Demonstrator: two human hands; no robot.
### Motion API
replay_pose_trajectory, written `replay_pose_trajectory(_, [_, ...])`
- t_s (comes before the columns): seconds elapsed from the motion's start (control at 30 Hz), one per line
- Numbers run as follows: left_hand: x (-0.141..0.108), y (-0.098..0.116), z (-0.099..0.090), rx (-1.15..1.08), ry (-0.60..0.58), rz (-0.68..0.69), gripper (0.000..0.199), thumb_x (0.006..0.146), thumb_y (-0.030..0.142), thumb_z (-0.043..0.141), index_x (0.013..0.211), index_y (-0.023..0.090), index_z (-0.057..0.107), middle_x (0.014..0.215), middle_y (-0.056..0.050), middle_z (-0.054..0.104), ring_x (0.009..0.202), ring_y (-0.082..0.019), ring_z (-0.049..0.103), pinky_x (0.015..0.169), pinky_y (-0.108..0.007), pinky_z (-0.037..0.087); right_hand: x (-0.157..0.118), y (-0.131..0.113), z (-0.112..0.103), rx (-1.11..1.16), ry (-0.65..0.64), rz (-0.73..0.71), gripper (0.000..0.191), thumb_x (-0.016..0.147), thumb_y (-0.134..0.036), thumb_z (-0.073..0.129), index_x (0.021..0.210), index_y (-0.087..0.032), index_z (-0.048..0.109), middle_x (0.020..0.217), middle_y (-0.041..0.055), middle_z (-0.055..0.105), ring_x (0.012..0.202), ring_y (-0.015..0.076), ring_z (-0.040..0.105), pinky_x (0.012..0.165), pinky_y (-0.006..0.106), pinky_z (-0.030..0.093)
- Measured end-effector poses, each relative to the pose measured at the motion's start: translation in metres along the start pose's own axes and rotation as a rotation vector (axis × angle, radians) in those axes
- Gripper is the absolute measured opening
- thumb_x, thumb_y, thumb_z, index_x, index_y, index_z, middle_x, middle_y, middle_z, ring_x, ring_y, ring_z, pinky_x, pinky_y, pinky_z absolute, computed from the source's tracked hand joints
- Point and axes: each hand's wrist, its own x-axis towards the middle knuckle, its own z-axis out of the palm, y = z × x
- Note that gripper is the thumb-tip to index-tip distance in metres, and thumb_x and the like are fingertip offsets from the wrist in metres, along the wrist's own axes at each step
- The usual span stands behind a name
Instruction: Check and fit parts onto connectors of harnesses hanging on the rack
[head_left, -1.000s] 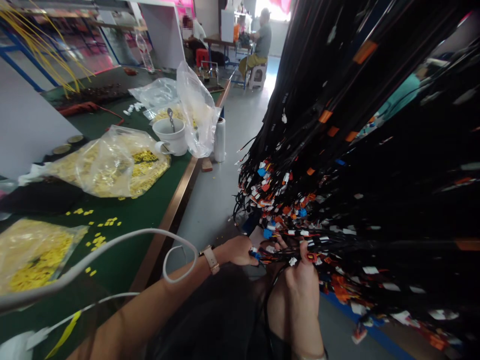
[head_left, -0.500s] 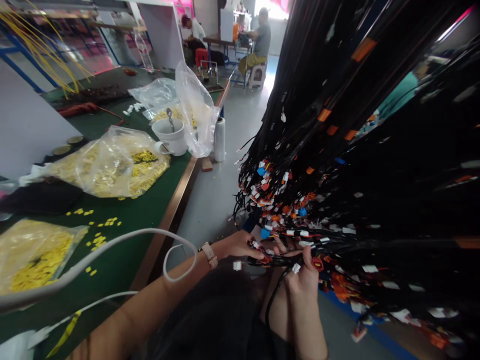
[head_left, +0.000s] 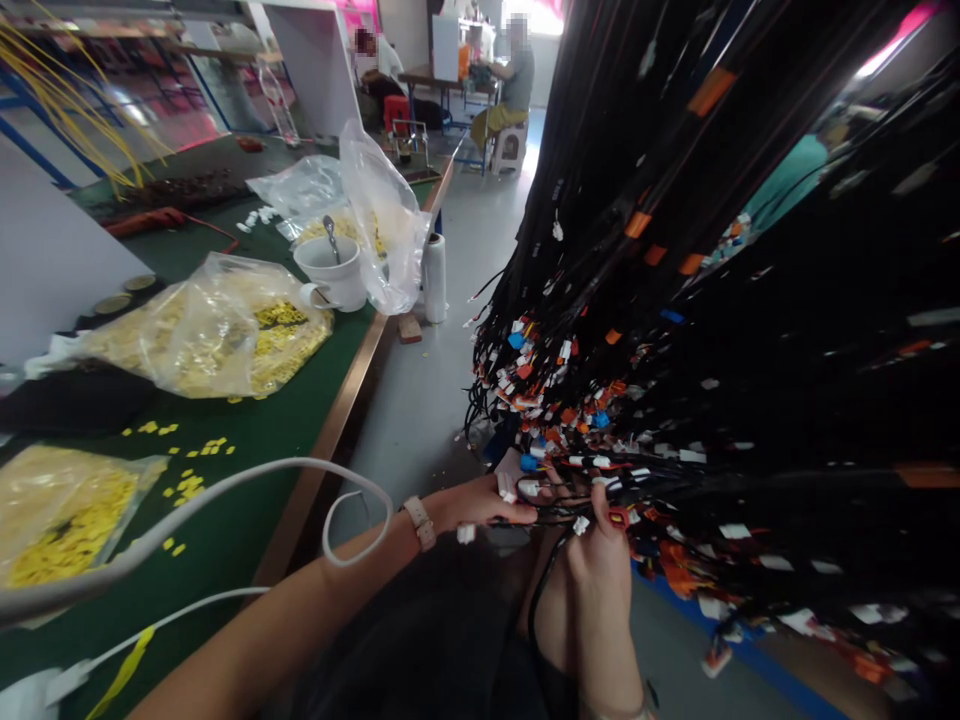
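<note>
My left hand point(head_left: 491, 503), with a watch on its wrist, is closed round the connector ends of several black cables, with white plugs showing at its fingers. To its right, my right hand point(head_left: 600, 550) grips the same cables point(head_left: 562, 512), thumb up, near a red connector point(head_left: 619, 518). A white plug point(head_left: 581, 525) hangs out by the right thumb, and another white plug point(head_left: 466, 534) sticks out below the left hand. Just beyond both hands hangs a thick bundle of black wire harnesses point(head_left: 570, 250) with white, blue and orange connectors. The fingertips are partly hidden among the cables.
On the left stands a green-topped table point(head_left: 247, 470) with bags of small yellow parts point(head_left: 292, 350) and a white mug point(head_left: 337, 275). A white cable point(head_left: 300, 463) loops over the table's edge near my left forearm. People sit working point(head_left: 514, 85) farther back.
My left hand has shifted slightly along the cable ends, and white plugs now show at its fingers. The right hand keeps its grip; the whole view has moved a little.
</note>
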Motion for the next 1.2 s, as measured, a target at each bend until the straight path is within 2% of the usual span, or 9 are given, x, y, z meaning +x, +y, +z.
replay_pose_trajectory(0.07, [-0.001,0.007,-0.005,-0.006,0.081,-0.016,0.034,0.069,0.037,0.069,0.094,0.014,0.066,0.091,-0.004,0.064,0.083,-0.015,0.052,0.075,-0.026,0.04,-0.002,0.002,0.0,-0.039,0.061,0.016,0.033,0.075,-0.042,0.055,0.098,-0.022,0.065,0.089,0.0112,0.07,0.086,0.0279,0.065,0.074,0.042,0.051])
replay_pose_trajectory(0.13, [-0.003,0.014,-0.012,0.031,0.197,-0.071,0.033,0.066,0.038,0.071,0.088,0.013,0.065,0.082,-0.002,0.063,0.073,-0.012,0.05,0.063,-0.022,0.037,-0.003,0.006,-0.004,-0.112,0.156,0.007,0.031,0.073,-0.043,0.058,0.096,-0.023,0.064,0.092,0.0101,0.069,0.086,0.0252,0.065,0.077,0.039,0.051])
replay_pose_trajectory(0.23, [-0.007,0.021,-0.027,-0.039,0.299,-0.111,0.033,0.066,0.041,0.071,0.077,0.012,0.059,0.063,0.002,0.052,0.052,-0.006,0.035,0.045,-0.02,0.02,-0.004,0.015,-0.012,-0.236,0.212,-0.027,0.037,0.067,-0.041,0.067,0.098,-0.022,0.062,0.103,0.0103,0.067,0.095,0.0238,0.062,0.085,0.037,0.048])
replay_pose_trajectory(0.37, [-0.008,0.022,-0.041,-0.347,0.201,-0.122,0.037,0.069,0.045,0.067,0.065,0.015,0.045,0.052,0.008,0.03,0.043,-0.003,0.016,0.042,-0.021,0.009,-0.003,0.025,-0.011,-0.278,0.141,-0.041,0.051,0.065,-0.041,0.069,0.11,-0.02,0.057,0.12,0.0097,0.06,0.113,0.0239,0.054,0.097,0.038,0.04])
replay_pose_trajectory(0.53, [-0.008,0.024,-0.041,-0.516,0.073,-0.202,0.037,0.073,0.05,0.058,0.071,0.014,0.046,0.056,0.007,0.032,0.045,-0.003,0.018,0.043,-0.019,0.012,-0.004,0.028,-0.004,-0.292,0.243,-0.068,0.048,0.069,-0.04,0.063,0.111,-0.018,0.055,0.112,0.0102,0.064,0.103,0.024,0.059,0.088,0.036,0.046])
replay_pose_trajectory(0.7, [-0.007,0.026,-0.038,-0.358,0.231,-0.179,0.037,0.066,0.04,0.067,0.064,0.017,0.038,0.05,0.009,0.026,0.043,-0.002,0.016,0.044,-0.021,0.006,0.003,0.034,-0.009,-0.398,0.247,-0.078,0.04,0.062,-0.039,0.068,0.095,-0.018,0.059,0.093,0.0084,0.068,0.088,0.0242,0.062,0.081,0.036,0.048])
replay_pose_trajectory(0.87, [-0.005,0.024,-0.038,-0.252,0.342,-0.17,0.043,0.067,0.051,0.067,0.066,0.017,0.041,0.05,0.01,0.025,0.041,-0.002,0.015,0.043,-0.022,0.004,0.005,0.033,-0.008,-0.576,0.232,-0.135,0.027,0.06,-0.035,0.067,0.08,-0.019,0.059,0.082,0.0091,0.068,0.079,0.0246,0.062,0.073,0.036,0.048])
replay_pose_trajectory(1.0, [-0.004,0.019,-0.04,-0.24,0.308,-0.175,0.043,0.069,0.054,0.064,0.068,0.017,0.043,0.051,0.009,0.028,0.041,-0.002,0.015,0.043,-0.023,0.004,0.002,0.029,-0.006,-0.549,0.216,-0.112,0.024,0.057,-0.031,0.066,0.076,-0.02,0.058,0.075,0.0064,0.067,0.073,0.0236,0.062,0.068,0.035,0.049])
replay_pose_trajectory(1.2, [-0.008,0.02,-0.037,-0.185,0.183,-0.107,0.039,0.068,0.049,0.068,0.069,0.014,0.051,0.053,0.009,0.026,0.044,-0.003,0.015,0.043,-0.023,0.007,0.0,0.029,-0.01,-0.246,0.153,0.059,0.024,0.051,-0.027,0.067,0.072,-0.022,0.056,0.066,0.0005,0.064,0.057,0.0199,0.059,0.058,0.033,0.049])
